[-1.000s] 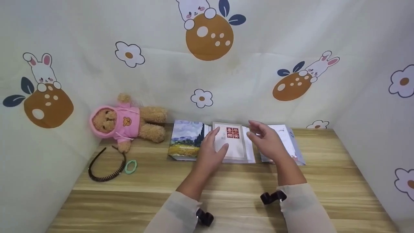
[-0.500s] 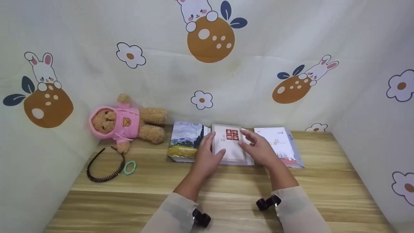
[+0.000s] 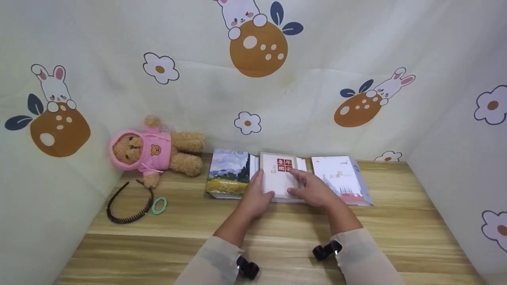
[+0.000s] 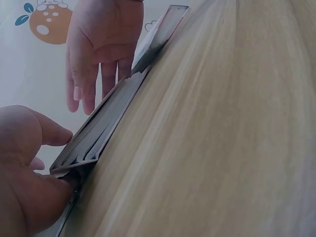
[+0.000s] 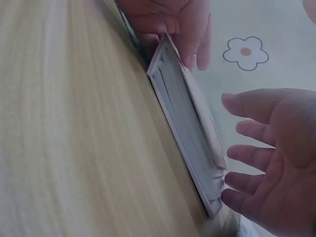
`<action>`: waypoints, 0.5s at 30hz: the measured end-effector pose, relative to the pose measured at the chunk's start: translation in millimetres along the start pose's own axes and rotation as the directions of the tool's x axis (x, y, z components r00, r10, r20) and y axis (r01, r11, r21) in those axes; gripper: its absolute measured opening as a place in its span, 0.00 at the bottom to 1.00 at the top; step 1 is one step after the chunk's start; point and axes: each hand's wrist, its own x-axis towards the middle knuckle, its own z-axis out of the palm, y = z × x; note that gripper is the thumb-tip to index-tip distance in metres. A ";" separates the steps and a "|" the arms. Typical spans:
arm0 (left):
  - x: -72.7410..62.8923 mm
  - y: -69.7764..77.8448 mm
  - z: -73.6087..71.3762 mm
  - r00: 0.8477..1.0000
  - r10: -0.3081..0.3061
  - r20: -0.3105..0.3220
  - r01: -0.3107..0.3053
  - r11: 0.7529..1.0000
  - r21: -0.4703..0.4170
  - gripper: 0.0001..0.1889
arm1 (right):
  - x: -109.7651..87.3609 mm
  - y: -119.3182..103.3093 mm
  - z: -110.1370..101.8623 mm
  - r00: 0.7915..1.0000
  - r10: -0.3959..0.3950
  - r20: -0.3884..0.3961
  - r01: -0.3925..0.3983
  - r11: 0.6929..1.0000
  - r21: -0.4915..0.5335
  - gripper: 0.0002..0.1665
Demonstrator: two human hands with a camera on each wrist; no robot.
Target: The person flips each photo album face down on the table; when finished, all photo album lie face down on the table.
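A pale photo album (image 3: 279,184) with a red square of characters on its cover lies between two other albums. My left hand (image 3: 254,201) grips its left edge near the front corner, thumb over the cover; in the left wrist view, fingers (image 4: 58,197) reach below the corner. My right hand (image 3: 317,190) hovers over the right side of the cover, its fingers spread and relaxed. In the right wrist view the page edges (image 5: 185,116) fan out between the covers. To the left lies a landscape-painting album (image 3: 226,171), to the right a white-and-blue one (image 3: 336,176).
A teddy bear (image 3: 156,148) in a pink hoodie lies at the back left. In front of it are a dark toothed headband (image 3: 128,219) and a green hair tie (image 3: 159,206). A printed curtain (image 3: 190,99) rises right behind the albums.
My right hand has moved left and toward me, from beside the right album to over the middle album's cover. My left hand has lowered onto the middle album's left edge.
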 end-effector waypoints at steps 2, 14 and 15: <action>0.8 -1.3 0.2 1.000 0.005 0.004 -0.005 1.000 -0.005 0.47 | 0.1 0.9 0.8 0.999 -0.027 0.016 0.028 0.999 -0.023 0.41; 2.0 -2.8 -2.0 1.000 0.014 0.002 -0.014 0.999 -0.049 0.47 | 0.3 3.3 3.7 0.998 -0.049 0.047 0.053 0.995 -0.089 0.37; 1.6 -2.1 -2.1 1.000 0.016 -0.003 -0.016 0.998 -0.066 0.47 | 0.1 3.1 4.0 0.998 -0.046 0.046 0.049 0.995 -0.083 0.37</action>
